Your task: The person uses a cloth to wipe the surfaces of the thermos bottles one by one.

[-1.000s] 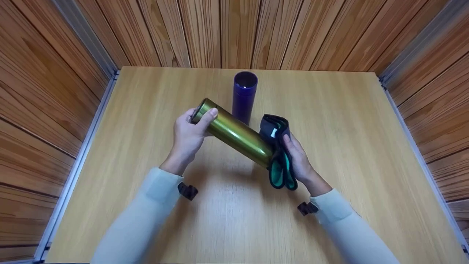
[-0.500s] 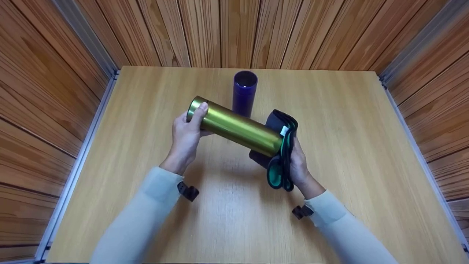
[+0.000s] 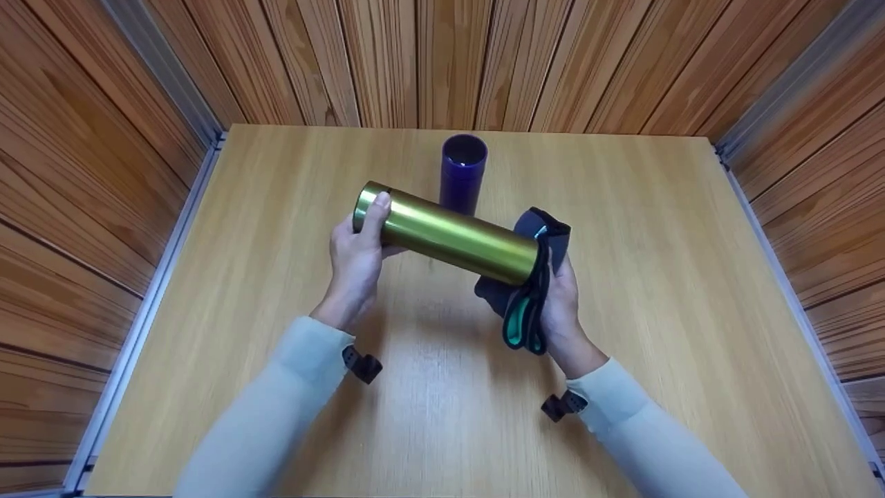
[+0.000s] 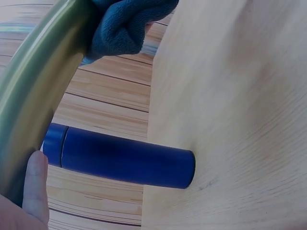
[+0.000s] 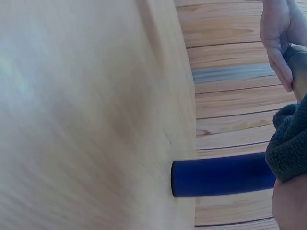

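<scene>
Head — cloth apparently touches gold flask

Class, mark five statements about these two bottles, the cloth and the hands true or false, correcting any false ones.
1. The left hand grips the green bottle. True.
2. The right hand holds the dark cloth. True.
3. The green bottle stands upright on the table. False: it is held tilted above it.
4. The blue-purple bottle lies on its side. False: it stands upright on the table.
5. The cloth is at the green bottle's end nearer the right hand. True.
</scene>
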